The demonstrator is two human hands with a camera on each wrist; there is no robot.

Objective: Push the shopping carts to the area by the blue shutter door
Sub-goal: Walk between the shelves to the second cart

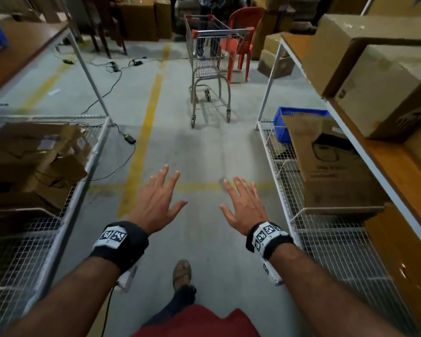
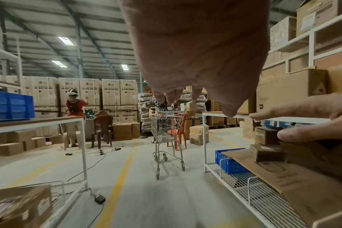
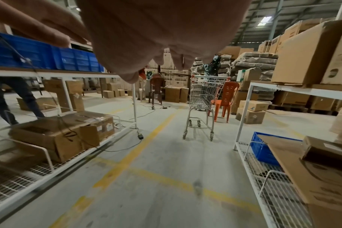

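Note:
A silver wire shopping cart (image 1: pixel 209 66) with red handle caps stands alone in the aisle well ahead of me, its handle bar facing me; it also shows in the left wrist view (image 2: pixel 169 138) and the right wrist view (image 3: pixel 204 104). My left hand (image 1: pixel 161 200) and right hand (image 1: pixel 241 203) reach forward over the floor with fingers spread and hold nothing. Both are far short of the cart. No blue shutter door shows in any view.
White wire racks with cardboard boxes line both sides of the aisle (image 1: pixel 46 166) (image 1: pixel 338 171). A blue crate (image 1: pixel 292 125) sits on the right rack. An orange plastic chair (image 1: pixel 241 45) stands right behind the cart. Cables and a power adapter (image 1: pixel 129 138) lie on the floor by the yellow line (image 1: pixel 144 132).

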